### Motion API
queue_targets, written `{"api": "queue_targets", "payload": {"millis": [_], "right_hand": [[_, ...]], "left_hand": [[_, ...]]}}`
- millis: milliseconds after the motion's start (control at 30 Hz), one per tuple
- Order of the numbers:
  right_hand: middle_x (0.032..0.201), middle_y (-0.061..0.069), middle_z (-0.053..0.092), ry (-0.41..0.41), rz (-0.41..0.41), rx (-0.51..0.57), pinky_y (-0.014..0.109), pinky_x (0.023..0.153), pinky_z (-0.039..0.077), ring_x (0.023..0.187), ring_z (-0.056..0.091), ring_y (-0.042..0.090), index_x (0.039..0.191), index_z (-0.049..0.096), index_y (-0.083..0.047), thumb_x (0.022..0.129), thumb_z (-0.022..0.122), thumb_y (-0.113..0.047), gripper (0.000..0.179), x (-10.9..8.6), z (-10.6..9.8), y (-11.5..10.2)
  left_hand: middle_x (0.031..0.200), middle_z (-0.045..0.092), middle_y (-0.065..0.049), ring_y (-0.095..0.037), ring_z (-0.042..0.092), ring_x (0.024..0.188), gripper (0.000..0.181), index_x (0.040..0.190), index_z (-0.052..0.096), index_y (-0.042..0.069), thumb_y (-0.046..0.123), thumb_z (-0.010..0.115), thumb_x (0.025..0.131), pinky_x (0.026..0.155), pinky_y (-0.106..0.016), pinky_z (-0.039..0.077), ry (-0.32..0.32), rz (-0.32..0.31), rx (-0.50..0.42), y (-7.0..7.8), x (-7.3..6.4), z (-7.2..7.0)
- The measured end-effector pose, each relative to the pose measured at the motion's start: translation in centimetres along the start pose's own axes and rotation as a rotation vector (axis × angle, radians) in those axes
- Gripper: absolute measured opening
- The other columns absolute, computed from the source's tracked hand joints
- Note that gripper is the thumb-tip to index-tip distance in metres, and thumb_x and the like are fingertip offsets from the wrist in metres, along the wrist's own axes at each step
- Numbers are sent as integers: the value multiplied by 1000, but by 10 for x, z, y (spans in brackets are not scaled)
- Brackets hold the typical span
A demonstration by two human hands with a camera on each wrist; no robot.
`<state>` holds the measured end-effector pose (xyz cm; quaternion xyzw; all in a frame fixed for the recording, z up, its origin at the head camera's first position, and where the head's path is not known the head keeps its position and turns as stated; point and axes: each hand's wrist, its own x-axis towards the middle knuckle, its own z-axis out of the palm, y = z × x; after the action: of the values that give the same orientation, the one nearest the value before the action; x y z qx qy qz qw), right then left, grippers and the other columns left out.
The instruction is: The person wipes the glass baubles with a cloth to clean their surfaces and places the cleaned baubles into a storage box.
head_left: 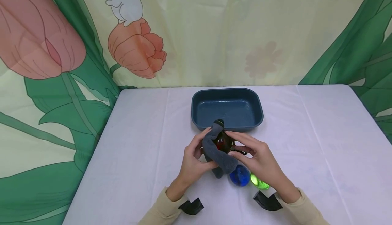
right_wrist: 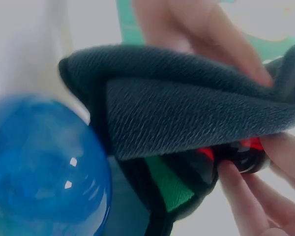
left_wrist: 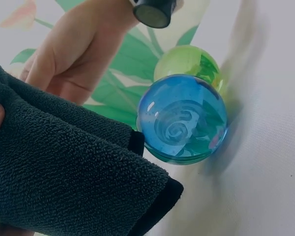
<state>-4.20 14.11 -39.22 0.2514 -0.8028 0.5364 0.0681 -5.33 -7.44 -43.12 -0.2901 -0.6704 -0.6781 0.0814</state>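
Observation:
A dark grey terry cloth (head_left: pixel 211 146) with black edging is draped around a glossy dark red rounded object (head_left: pixel 225 142). My left hand (head_left: pixel 196 160) grips the cloth from the left, its thumb in front. From the right, my right hand (head_left: pixel 257 150) holds the object between thumb and fingers. The cloth covers much of it, so I cannot tell its full shape. In the right wrist view red and black shiny parts show beneath the cloth (right_wrist: pixel 187 113), beside the right fingers (right_wrist: pixel 246 201). A clear blue ball (left_wrist: pixel 182 120) lies close to the cloth's lower end.
Touching or just beside the blue ball is a clear green ball (head_left: pixel 259 181), partly under the right hand. Behind the hands stands a dark blue rectangular tub (head_left: pixel 196 116) on the white-covered table (head_left: pixel 137 157). A printed floral curtain (head_left: pixel 208 31) hangs behind the table.

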Motion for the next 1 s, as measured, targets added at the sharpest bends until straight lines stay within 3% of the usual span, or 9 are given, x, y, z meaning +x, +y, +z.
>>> {"api": "queue_targets", "payload": {"millis": [133, 333, 633, 1000], "right_hand": [[135, 12, 61, -18, 54, 58, 26, 86, 57, 122, 58, 3, 137, 59, -9, 82, 75, 5, 59, -1, 0, 1], [134, 11, 62, -13, 17, 47, 27, 86, 57, 120, 60, 8, 136, 60, -9, 81, 76, 5, 59, 0, 0, 2], [131, 11, 64, 21, -6, 43, 29, 86, 58, 116, 63, 10, 134, 61, -8, 80, 76, 7, 58, 2, 1, 3], [123, 11, 69, 0, 172, 116, 25, 84, 58, 109, 68, 13, 130, 64, -8, 84, 77, -6, 48, 0, -1, 4]], "left_hand": [[139, 52, -25, -23, 62, 117, 80, 142, 44, -3, -13, 80, 72, 88, -37, 58, -5, 5, 24, 0, 1, -1], [132, 56, -24, -22, 62, 117, 84, 144, 42, -1, -11, 82, 71, 87, -36, 59, -10, 11, 33, 2, 2, -3], [136, 57, -18, -20, 61, 116, 81, 144, 46, 4, -9, 81, 73, 87, -31, 57, -2, -60, 30, -1, 3, -2], [134, 55, -24, -20, 61, 113, 83, 144, 44, -1, -14, 80, 70, 88, -35, 58, -25, -28, -14, -5, 3, -1]]}}
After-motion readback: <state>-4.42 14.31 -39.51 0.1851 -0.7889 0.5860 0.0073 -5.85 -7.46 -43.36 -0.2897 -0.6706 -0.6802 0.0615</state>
